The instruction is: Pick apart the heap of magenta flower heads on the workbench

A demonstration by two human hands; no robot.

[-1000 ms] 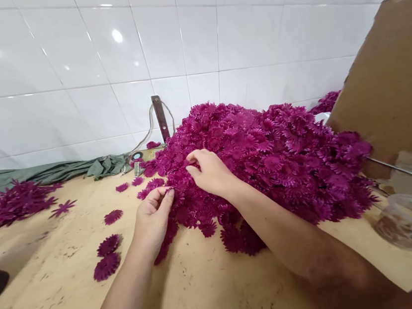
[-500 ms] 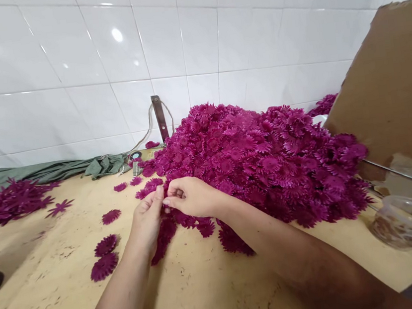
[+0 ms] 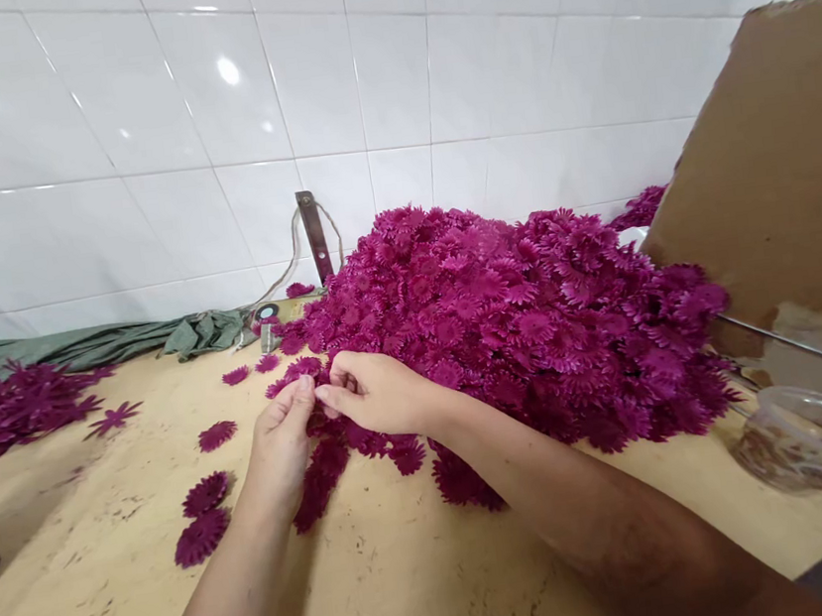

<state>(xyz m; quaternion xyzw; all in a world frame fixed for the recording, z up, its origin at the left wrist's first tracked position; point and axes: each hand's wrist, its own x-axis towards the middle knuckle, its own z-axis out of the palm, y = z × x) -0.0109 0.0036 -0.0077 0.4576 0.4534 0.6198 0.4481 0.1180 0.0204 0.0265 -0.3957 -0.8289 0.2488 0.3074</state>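
Observation:
A big heap of magenta fabric flower heads point(image 3: 517, 315) lies on the tan table point(image 3: 428, 566) against the white tiled wall. My left hand point(image 3: 282, 444) and my right hand point(image 3: 376, 392) meet at the heap's front left edge. Their fingertips pinch together over the same spot. What they hold is too small and hidden to name. Loose flower heads point(image 3: 204, 518) lie flat on the table to the left of my left hand.
A smaller pile of purple petal pieces point(image 3: 15, 407) sits far left, by a green cloth point(image 3: 101, 344) along the wall. A brown cardboard sheet point(image 3: 792, 181) stands at the right, with a clear plastic tub point(image 3: 809, 439) below it. A metal bracket with cord point(image 3: 313, 235) hangs on the wall.
My right hand came back from the heap toward my left hand, and the two now pinch together at the heap's edge. The view has shifted slightly.

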